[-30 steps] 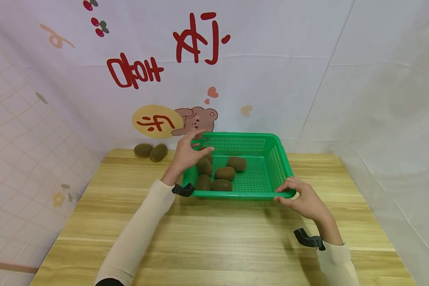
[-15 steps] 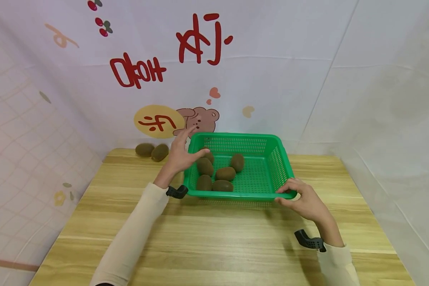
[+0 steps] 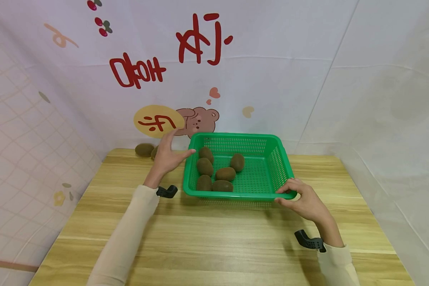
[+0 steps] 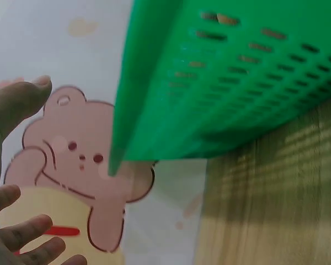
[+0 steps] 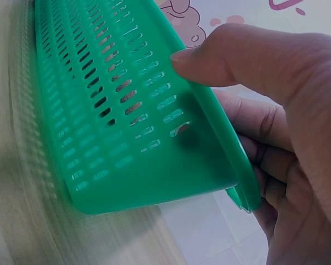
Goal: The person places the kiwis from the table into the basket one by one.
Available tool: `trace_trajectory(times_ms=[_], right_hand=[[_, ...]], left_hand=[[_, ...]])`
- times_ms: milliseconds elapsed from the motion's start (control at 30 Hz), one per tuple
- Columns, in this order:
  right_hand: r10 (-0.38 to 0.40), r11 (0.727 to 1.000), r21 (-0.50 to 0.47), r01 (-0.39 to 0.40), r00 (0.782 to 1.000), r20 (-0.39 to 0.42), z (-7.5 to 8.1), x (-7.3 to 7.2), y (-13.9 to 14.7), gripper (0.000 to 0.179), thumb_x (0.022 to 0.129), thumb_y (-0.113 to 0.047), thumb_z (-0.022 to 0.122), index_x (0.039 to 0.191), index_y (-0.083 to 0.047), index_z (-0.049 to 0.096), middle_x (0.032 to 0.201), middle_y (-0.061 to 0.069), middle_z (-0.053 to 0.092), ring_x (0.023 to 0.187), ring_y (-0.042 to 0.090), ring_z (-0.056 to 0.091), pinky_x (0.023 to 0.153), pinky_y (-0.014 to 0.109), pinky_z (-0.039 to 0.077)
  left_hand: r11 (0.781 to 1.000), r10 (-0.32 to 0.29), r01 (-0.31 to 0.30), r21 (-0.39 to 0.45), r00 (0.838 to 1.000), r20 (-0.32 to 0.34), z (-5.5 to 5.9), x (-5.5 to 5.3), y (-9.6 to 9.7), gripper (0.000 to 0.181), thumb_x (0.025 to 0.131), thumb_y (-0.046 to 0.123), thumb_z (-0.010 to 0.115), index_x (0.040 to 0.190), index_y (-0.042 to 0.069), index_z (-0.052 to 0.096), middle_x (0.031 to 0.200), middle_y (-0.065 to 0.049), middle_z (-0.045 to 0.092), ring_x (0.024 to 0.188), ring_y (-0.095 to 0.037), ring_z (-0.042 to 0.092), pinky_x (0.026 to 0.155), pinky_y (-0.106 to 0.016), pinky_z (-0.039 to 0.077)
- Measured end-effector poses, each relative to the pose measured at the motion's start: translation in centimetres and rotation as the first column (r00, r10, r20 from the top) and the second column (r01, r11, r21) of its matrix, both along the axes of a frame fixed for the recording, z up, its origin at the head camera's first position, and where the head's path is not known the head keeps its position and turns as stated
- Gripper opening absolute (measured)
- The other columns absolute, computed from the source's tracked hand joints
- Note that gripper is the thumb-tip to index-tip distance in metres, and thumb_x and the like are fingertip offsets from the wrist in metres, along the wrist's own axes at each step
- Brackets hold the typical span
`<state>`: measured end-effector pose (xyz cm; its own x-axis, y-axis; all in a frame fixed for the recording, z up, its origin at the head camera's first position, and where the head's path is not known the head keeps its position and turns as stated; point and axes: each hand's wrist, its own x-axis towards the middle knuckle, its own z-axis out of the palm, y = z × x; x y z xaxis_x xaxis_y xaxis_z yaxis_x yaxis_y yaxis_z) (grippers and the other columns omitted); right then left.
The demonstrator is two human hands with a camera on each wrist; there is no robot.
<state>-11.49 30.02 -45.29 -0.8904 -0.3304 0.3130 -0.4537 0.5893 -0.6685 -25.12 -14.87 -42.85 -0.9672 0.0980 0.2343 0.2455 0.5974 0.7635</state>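
A green plastic basket (image 3: 236, 195) with slotted walls stands on the table. Several brown kiwifruit (image 3: 225, 174) lie in its left half. My right hand (image 3: 305, 200) pinches the basket's front right corner; in the right wrist view the thumb (image 5: 209, 63) presses the outside of the rim while the fingers reach over to the inner side. Left of the basket, my left hand (image 3: 166, 159) is held spread, thumb toward the rim and holding nothing. Behind it are two more kiwifruit (image 3: 144, 149), one mostly covered by the hand. The left wrist view shows the basket wall (image 4: 171, 110) apart from the fingers.
The wooden table (image 3: 214, 242) ends at a white printed cloth (image 3: 271, 79) that hangs close behind the basket. More cloth closes off the left and right sides. Each wrist carries a black camera mount (image 3: 309, 240).
My left hand has drawn off the basket's left end and moved left toward the two loose kiwifruit. One kiwifruit inside the basket has turned more upright. The right hand keeps its grip.
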Motion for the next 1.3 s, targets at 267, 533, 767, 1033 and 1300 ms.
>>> trace_trajectory(times_ms=[267, 533, 767, 1033, 1300], right_hand=[[0.002, 1.000, -0.001, -0.002, 1.000, 0.005, 0.0, 0.0, 0.1, 0.019, 0.082, -0.010, 0.087, 0.096, -0.018, 0.076, 0.094, -0.006, 0.067, 0.089, 0.009, 0.055, 0.081, 0.017, 0.045], [0.002, 1.000, 0.003, -0.002, 1.000, 0.004, -0.4, -0.1, 0.2, 0.022, 0.082, -0.008, 0.087, 0.096, -0.021, 0.076, 0.094, -0.005, 0.068, 0.089, 0.009, 0.056, 0.081, 0.017, 0.046], [-0.003, 1.000, 0.012, 0.003, 1.000, 0.005, -0.3, -0.1, 0.3, 0.024, 0.082, -0.009, 0.087, 0.096, -0.024, 0.075, 0.095, -0.006, 0.067, 0.089, 0.008, 0.055, 0.081, 0.017, 0.045], [-0.006, 1.000, 0.013, 0.006, 1.000, 0.001, -0.3, -0.2, 0.3, 0.025, 0.082, -0.009, 0.087, 0.097, -0.025, 0.075, 0.094, -0.007, 0.066, 0.089, 0.008, 0.054, 0.080, 0.018, 0.045], [-0.004, 1.000, 0.022, 0.004, 1.000, 0.001, -0.3, -0.2, 0.3, 0.024, 0.082, -0.011, 0.087, 0.097, -0.025, 0.075, 0.094, -0.008, 0.066, 0.089, 0.008, 0.054, 0.080, 0.019, 0.046]], left_hand=[[0.998, 0.046, -0.046, 0.032, 0.999, -0.001, -1.3, -0.4, -1.8, 0.101, 0.084, 0.047, 0.083, 0.162, 0.014, 0.029, 0.165, -0.015, 0.031, 0.152, -0.040, 0.029, 0.121, -0.066, 0.027], [0.992, 0.119, -0.120, 0.029, 0.993, 0.026, -3.1, -0.9, -3.6, 0.103, 0.085, 0.046, 0.083, 0.164, 0.016, 0.024, 0.165, -0.017, 0.030, 0.152, -0.040, 0.028, 0.121, -0.065, 0.028], [0.987, 0.149, -0.151, 0.049, 0.988, 0.035, -4.2, -1.2, -4.8, 0.106, 0.084, 0.048, 0.084, 0.163, 0.011, 0.024, 0.162, -0.022, 0.030, 0.148, -0.043, 0.032, 0.119, -0.065, 0.032], [0.982, 0.184, -0.186, 0.020, 0.981, 0.057, -5.8, -1.8, -5.8, 0.106, 0.083, 0.048, 0.084, 0.163, 0.009, 0.025, 0.160, -0.024, 0.031, 0.149, -0.043, 0.030, 0.119, -0.065, 0.032], [0.974, 0.225, -0.225, -0.015, 0.970, 0.094, -7.0, -2.0, -6.6, 0.100, 0.085, 0.044, 0.083, 0.161, 0.008, 0.029, 0.154, -0.026, 0.037, 0.146, -0.046, 0.027, 0.116, -0.065, 0.034]])
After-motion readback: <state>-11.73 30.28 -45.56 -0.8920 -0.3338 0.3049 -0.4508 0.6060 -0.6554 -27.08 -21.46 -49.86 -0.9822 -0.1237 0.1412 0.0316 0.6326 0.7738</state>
